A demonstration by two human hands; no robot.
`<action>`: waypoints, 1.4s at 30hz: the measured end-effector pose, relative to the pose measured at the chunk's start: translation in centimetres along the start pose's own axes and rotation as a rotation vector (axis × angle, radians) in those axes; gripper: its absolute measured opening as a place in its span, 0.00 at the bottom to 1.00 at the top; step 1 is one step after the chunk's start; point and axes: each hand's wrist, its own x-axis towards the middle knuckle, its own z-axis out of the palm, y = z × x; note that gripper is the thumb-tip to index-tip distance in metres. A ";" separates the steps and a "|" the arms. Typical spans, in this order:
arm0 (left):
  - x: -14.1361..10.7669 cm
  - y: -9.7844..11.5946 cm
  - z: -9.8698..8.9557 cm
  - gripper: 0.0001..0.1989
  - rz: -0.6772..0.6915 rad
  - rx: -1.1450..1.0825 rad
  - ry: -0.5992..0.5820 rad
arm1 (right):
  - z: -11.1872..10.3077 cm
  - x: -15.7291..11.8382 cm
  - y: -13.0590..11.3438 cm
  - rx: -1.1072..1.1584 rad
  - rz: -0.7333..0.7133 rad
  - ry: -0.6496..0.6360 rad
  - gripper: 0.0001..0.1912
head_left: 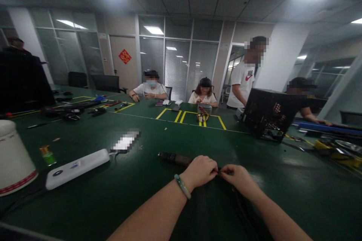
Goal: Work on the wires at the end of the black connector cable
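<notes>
At lower centre of the frame, above the green table [93,196], two hands meet over fine work.

The left hand [200,171] and the right hand [239,179] are nearly tip to tip; a dark long object [175,159] lies at the left hand's far side, partly hidden by it. Between the fingertips, both hands pinch a small dark piece [218,172], too small to identify. I judge that light, level pinches and slow, even force would suit it, so that it does not slip or bend.
</notes>
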 end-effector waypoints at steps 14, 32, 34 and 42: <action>0.2 0.2 0.3 0.03 -0.087 0.013 0.044 | 0.8 0.3 0.6 -0.036 -0.005 0.070 0.10; 0.1 0.4 0.0 0.04 -0.062 0.033 0.032 | 0.6 0.2 0.8 0.037 -0.015 -0.007 0.11; 0.1 0.3 0.0 0.04 -0.051 0.045 0.033 | 0.6 0.2 0.7 0.037 -0.012 -0.004 0.11; 0.2 0.6 0.2 0.05 -0.052 0.084 0.039 | 0.6 0.1 0.3 0.066 0.002 0.003 0.11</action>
